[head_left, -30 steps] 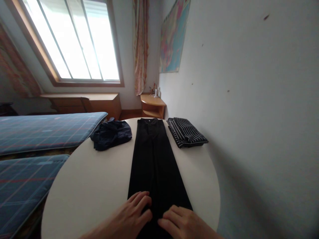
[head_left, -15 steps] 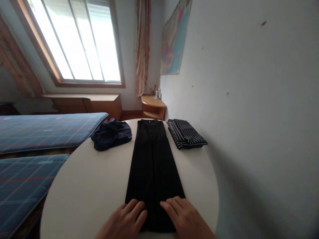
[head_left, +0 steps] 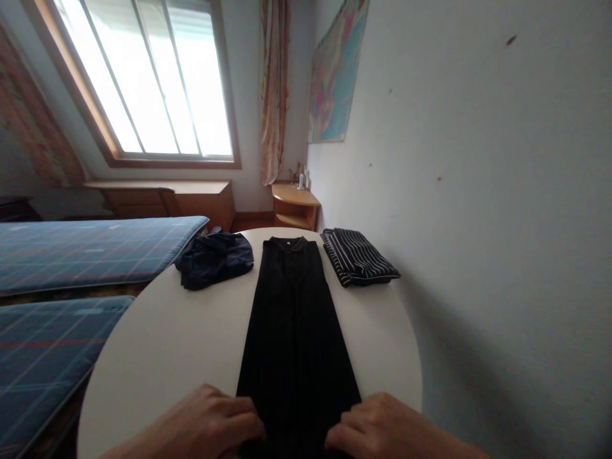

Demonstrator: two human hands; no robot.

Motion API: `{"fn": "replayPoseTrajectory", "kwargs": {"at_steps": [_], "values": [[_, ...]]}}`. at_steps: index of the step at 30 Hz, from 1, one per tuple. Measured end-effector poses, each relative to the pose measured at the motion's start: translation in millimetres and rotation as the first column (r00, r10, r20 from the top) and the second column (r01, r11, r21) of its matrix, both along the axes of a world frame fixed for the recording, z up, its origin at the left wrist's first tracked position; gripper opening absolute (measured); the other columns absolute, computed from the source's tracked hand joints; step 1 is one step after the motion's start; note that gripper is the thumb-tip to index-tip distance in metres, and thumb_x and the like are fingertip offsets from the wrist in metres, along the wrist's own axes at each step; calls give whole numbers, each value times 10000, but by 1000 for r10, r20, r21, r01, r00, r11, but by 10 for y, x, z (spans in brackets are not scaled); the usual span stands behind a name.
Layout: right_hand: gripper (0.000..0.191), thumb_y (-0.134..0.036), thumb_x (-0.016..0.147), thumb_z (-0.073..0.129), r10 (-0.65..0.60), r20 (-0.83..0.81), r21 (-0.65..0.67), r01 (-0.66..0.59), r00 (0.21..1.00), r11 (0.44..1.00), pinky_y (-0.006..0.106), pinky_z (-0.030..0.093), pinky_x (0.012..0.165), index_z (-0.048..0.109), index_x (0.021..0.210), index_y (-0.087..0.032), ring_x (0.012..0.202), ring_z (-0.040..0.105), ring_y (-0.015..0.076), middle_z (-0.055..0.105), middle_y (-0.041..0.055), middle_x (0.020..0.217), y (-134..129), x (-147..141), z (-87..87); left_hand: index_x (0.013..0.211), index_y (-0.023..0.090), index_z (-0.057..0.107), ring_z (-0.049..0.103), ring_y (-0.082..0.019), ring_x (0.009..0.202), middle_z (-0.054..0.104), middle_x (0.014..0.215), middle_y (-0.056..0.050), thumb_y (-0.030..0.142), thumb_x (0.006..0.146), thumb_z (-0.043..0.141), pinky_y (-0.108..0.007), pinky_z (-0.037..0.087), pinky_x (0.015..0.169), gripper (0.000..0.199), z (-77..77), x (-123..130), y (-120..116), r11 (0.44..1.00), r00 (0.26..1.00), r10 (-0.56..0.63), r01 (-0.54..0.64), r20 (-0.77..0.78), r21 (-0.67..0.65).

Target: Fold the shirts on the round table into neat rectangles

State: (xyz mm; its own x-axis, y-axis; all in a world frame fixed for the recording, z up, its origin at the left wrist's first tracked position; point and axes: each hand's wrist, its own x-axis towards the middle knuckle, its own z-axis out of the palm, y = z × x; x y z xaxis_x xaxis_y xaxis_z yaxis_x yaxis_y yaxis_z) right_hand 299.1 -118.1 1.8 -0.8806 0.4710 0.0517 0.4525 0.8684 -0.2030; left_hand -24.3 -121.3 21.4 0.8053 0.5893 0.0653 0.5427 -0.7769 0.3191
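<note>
Head view: left hand [head_left: 217,417] and right hand [head_left: 382,424] half-curled on black garment [head_left: 295,331], grip unclear; apparent straightening next needs level edges.

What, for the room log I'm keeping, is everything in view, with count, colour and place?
Black collared garment: one, black, laid lengthwise mid-table
Navy garment: one, dark blue, crumpled, table's far left
Striped garment: one, black and white, folded, table's far right
Round table: one, white, centre
Plaid mattresses: two, blue, left
Window: one, brown frame, back wall
Curtains: two, orange-patterned, either side of window
Desk: one, brown, below window
Corner shelf: one, light brown, far corner; small items on it, too small to count
Map: one, multicoloured, right wall
Left hand: one, bare, garment's near left edge
Right hand: one, bare, garment's near right edge
</note>
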Motion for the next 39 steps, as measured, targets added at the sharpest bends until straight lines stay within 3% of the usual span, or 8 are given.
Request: {"fn": "replayPoseTrajectory", "kwargs": {"at_steps": [4,7,11,15,21,29,33,39], "values": [[323,-56,891,521,-187,-55,88,191,981,978,280,475,718,642,1144,-218,794,675,171,720,27,915,379,-63,387,1162,290,614,716,-164,924,729,1092,5,57,886,396,-237,513,780,422,147,-33,418,969,974,209,-218,93,114],[315,-82,917,519,-318,-156,150,341,935,928,321,477,823,652,1176,-204,927,666,197,718,64,1040,896,-134,446,1155,267,650,703,-213,982,725,1134,-24,165,942,403,-290,524,827,342,125,-14,910,896,916,376,-398,136,199],[239,-154,975,510,-419,-192,175,451,887,875,379,448,945,674,1147,-175,1060,622,236,706,97,1088,1603,-260,194,1220,218,632,675,-257,1071,705,1184,-73,126,907,434,-355,507,924,381,-127,72,1551,821,852,500,-524,158,228],[241,-150,967,523,-492,-163,91,509,855,856,369,434,990,667,1161,-148,1117,587,227,675,112,1163,1992,-322,-244,1181,182,656,657,-249,1098,707,1152,-98,90,883,456,-343,482,980,370,-522,91,1880,835,851,513,-525,112,165],[346,-84,814,632,-488,-240,-5,501,839,865,349,428,1016,651,1156,-132,1133,570,222,648,106,1177,1994,-230,-521,1221,184,640,614,-253,1148,680,1211,-90,83,818,520,-362,455,1029,433,-719,-2,1833,859,867,478,-495,142,130],[153,-227,832,698,-408,-126,-57,404,904,913,269,450,798,695,980,-189,888,634,179,656,41,990,1478,-123,-244,1263,242,643,654,-259,1106,702,1191,-70,163,832,592,-360,487,971,441,-592,-57,1354,936,941,337,-339,45,95],[115,-304,866,691,-349,-54,-76,344,936,936,250,411,708,691,905,-196,790,630,154,662,24,925,1169,-117,-136,1182,274,692,705,-208,914,746,1027,-33,251,927,545,-297,511,840,296,-494,-92,1102,970,970,241,-242,42,17],[122,-313,896,667,-266,-29,-160,258,964,953,250,398,690,713,947,-212,818,670,175,732,25,896,1065,-127,-20,1087,244,718,701,-179,806,757,933,-32,295,977,501,-253,486,729,249,-341,-92,1018,983,985,169,-165,39,-83]]}}
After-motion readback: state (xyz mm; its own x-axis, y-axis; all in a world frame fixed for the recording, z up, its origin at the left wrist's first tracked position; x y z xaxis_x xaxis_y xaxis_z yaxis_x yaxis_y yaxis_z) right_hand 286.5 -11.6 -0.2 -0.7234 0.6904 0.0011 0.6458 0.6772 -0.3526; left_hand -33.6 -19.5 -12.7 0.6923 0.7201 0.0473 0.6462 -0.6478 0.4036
